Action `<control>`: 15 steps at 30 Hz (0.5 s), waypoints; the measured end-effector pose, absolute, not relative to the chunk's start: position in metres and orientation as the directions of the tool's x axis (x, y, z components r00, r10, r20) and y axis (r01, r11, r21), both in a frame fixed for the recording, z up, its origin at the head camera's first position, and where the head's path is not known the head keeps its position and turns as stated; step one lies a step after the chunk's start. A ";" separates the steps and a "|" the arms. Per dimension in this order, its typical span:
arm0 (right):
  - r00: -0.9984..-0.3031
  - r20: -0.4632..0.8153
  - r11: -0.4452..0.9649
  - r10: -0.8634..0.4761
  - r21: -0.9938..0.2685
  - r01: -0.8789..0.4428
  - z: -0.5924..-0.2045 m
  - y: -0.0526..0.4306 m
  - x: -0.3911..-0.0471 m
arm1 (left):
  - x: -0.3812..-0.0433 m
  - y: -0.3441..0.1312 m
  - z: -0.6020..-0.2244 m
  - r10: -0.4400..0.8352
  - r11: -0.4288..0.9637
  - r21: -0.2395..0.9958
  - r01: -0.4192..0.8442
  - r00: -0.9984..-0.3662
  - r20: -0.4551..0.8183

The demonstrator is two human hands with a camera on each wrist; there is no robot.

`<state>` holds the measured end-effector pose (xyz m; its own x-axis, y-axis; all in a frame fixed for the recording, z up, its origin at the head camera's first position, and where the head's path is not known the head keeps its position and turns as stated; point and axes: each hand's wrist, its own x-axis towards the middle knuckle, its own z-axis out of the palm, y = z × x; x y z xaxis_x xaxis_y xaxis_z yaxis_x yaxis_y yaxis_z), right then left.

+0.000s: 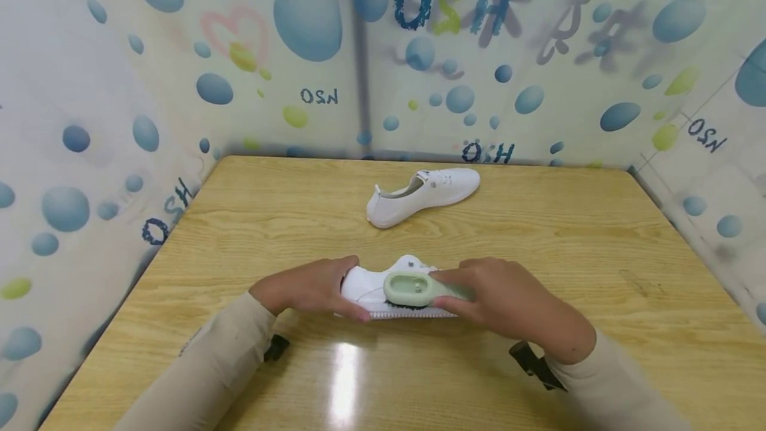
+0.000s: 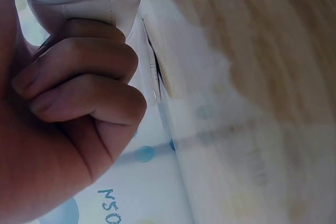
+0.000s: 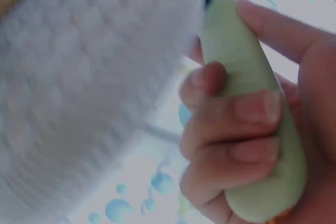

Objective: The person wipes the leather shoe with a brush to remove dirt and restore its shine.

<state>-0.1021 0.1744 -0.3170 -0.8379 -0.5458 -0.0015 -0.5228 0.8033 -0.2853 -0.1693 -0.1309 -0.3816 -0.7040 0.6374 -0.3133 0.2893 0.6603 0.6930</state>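
A white lace-up shoe (image 1: 366,283) is held on its side near the front of the table, its textured sole edge toward me. My left hand (image 1: 314,287) grips the shoe's left end, and its curled fingers (image 2: 100,85) show below the white upper in the left wrist view. In my right hand (image 1: 511,294) is a pale green shoe brush (image 1: 399,289), its dark bristles against the shoe's side. The right wrist view shows fingers wrapped round the brush handle (image 3: 244,61), beside the shoe's bumpy white sole (image 3: 79,77). The right hand hides the shoe's other end.
A second white shoe (image 1: 427,199) stands upright farther back on the wooden table (image 1: 287,211). Bubble-printed curtains (image 1: 371,112) enclose the table's back and sides. Dark camera mounts (image 1: 532,361) hang under both wrists.
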 end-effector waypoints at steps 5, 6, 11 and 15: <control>-0.849 -0.022 0.806 -0.528 -0.327 -0.494 -0.315 0.178 -0.103 | -0.169 -0.131 -0.380 0.633 0.668 0.685 0.290 -0.706 -0.318; -0.844 -0.002 0.798 -0.537 -0.327 -0.507 -0.318 0.176 -0.103 | -0.169 -0.131 -0.380 0.634 0.668 0.684 0.292 -0.705 -0.318; -0.814 0.101 0.764 -0.571 -0.296 -0.573 -0.335 0.158 -0.101 | -0.169 -0.131 -0.381 0.651 0.648 0.699 0.303 -0.696 -0.303; -0.823 0.094 0.778 -0.560 -0.284 -0.561 -0.334 0.158 -0.101 | -0.169 -0.131 -0.381 0.652 0.648 0.699 0.302 -0.695 -0.303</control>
